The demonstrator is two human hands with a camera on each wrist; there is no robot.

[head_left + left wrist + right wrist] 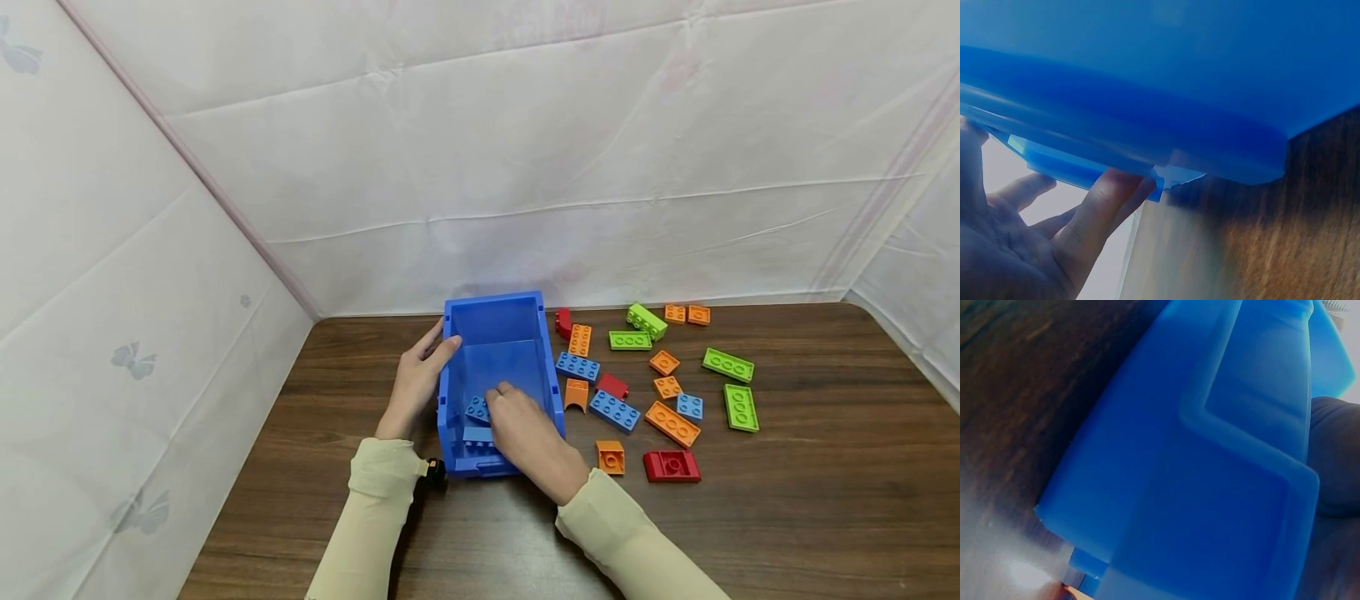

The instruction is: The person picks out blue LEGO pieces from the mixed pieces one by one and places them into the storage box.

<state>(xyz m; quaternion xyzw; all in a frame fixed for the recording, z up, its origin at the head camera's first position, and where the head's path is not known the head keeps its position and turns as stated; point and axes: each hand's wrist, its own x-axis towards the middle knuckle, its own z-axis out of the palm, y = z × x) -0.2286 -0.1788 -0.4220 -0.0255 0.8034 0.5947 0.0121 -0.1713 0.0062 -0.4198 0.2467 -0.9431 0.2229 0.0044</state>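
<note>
A blue plastic bin (501, 342) stands on the table, its open top facing up. My left hand (417, 377) grips its left wall, thumb over the rim. From below, the left wrist view shows the fingers of that hand (1094, 219) against the bin's edge. Inside the bin, toward its front, my right hand (528, 429) reaches down with bent fingers beside a blue studded brick (477, 408) and another blue brick (478, 436). Its fingertips are hidden, so I cannot tell what they hold. In the right wrist view, the bin wall (1210, 506) covers most of this hand.
Right of the bin lie loose bricks: blue studded bricks (615, 412), orange pieces (672, 423), green plates (727, 364) and red pieces (672, 467). Several lie close to the bin's right wall. A pale cloth wall (525, 167) rises behind the wooden table (810, 492).
</note>
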